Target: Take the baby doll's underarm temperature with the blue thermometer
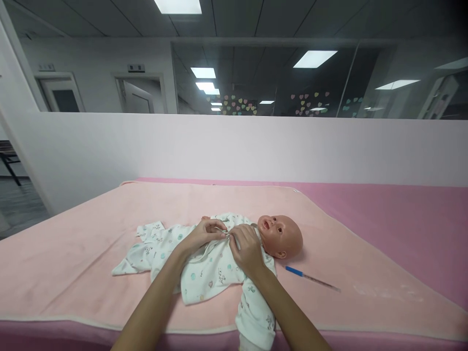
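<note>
A baby doll [285,238] lies on its back, its head toward the right. It wears a white printed baby shirt [208,278] and matching trousers [161,248]. My left hand [206,233] pinches the shirt's front edge at the chest. Right beside it, my right hand [245,243] has its fingers closed on the same bit of cloth near the collar. Whether a tie or a fastener sits between the fingertips is too small to tell. One sleeve [256,312] stretches toward me under my right forearm.
A thin rod with a blue end [312,279], like a thermometer, lies right of the doll's head. Beneath everything spreads a peach blanket [91,234] over a pink padded surface [402,219]. A white low wall [256,148] with glass above stands behind.
</note>
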`<control>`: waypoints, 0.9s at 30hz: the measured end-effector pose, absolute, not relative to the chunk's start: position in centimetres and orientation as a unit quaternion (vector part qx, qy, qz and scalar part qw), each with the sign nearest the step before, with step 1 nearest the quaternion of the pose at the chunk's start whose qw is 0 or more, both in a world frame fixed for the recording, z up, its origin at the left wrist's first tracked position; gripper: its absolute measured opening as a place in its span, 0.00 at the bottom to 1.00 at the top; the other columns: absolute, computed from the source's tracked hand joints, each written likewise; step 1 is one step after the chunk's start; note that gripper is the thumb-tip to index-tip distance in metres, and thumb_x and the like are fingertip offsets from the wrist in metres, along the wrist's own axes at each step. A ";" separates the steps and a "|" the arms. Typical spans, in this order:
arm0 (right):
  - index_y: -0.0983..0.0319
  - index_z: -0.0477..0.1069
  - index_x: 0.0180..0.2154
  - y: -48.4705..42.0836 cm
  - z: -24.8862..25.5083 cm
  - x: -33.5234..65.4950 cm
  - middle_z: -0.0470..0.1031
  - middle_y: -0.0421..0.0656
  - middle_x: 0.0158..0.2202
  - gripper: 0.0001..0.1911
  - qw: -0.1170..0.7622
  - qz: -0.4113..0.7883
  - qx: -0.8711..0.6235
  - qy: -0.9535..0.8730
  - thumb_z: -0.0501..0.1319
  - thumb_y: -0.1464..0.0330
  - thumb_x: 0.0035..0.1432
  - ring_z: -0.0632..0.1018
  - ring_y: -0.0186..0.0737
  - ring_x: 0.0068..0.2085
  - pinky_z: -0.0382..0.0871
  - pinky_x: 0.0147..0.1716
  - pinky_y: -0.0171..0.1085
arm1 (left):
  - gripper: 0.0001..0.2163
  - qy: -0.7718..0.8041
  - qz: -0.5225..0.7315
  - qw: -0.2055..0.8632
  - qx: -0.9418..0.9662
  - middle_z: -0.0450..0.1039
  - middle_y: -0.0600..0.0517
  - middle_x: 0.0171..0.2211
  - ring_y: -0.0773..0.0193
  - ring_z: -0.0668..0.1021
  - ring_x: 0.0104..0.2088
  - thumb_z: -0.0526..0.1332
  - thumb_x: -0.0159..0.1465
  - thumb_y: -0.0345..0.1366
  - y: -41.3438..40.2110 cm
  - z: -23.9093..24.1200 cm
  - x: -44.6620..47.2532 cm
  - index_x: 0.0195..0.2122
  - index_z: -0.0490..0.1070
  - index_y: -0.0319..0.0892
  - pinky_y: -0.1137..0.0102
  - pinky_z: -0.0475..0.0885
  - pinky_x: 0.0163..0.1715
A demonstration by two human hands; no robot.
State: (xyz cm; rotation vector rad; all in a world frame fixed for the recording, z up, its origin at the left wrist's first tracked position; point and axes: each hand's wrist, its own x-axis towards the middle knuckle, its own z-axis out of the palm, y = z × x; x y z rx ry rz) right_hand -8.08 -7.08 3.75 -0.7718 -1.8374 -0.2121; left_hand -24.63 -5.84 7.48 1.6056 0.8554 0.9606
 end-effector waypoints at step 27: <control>0.61 0.64 0.29 -6.9 3.5 -8.0 0.69 0.41 0.29 0.04 0.528 -0.020 -0.361 -0.768 0.54 0.73 0.55 0.67 0.38 0.33 0.57 0.34 0.38 | 0.09 0.368 0.389 0.487 0.690 0.66 0.55 0.26 0.73 0.68 0.25 0.63 0.49 0.31 -6.2 7.7 -24.0 0.31 0.67 0.38 0.78 0.62 0.26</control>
